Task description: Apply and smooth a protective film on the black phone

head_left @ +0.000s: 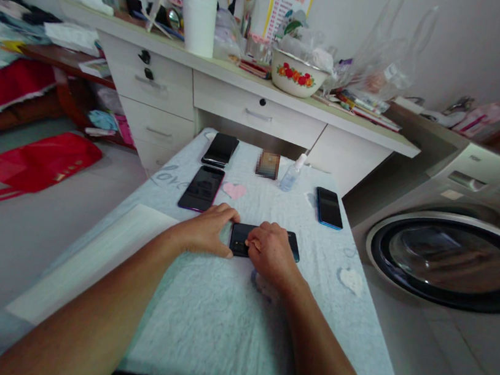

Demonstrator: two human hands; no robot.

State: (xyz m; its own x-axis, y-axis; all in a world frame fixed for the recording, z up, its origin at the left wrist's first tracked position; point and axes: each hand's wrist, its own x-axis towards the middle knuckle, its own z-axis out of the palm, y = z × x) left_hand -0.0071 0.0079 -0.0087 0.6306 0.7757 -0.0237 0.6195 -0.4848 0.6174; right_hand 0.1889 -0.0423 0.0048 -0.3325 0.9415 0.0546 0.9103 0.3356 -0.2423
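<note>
A dark smartphone (242, 232) lies crosswise on the cloth-covered table, its back with the camera lenses facing up. My left hand (207, 231) grips its left end, thumb at the near corner and fingers at the far corner. Over the middle of the phone, my right hand (271, 249) is closed with its fingertips down against the back. Whatever those fingertips hold, if anything, is too small to make out. Farther off lie a phone with a purplish edge (202, 188) and a small stack of dark phones (220, 148). A blue-edged phone (329, 208) is at the right.
A clear spray bottle (292, 173) stands beyond the phone, beside a blurred-out item (267, 164). Long white paper (100, 262) lies along the table's left side. A cluttered white desk (226, 94) borders the far end; a washing machine (458, 229) stands right. A red bag (44, 161) lies on the floor.
</note>
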